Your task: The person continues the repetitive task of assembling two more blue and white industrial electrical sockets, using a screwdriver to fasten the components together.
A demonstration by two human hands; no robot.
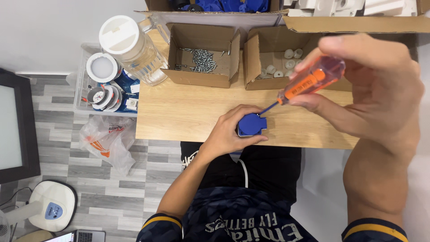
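Observation:
My left hand [230, 130] grips a small blue plastic socket part [252, 124] at the front edge of the wooden table [179, 112]. My right hand [376, 89] holds a screwdriver [309, 83] with a clear orange handle. Its shaft slants down to the left and its tip sits on the top of the blue part.
A cardboard box of screws [201, 58] and a box of small white round parts [277, 58] stand at the back of the table. A clear plastic jug with a white lid [132, 47] stands at the back left corner. Larger boxes [358, 18] hold blue and white parts. A plastic bag [107, 139] lies on the floor.

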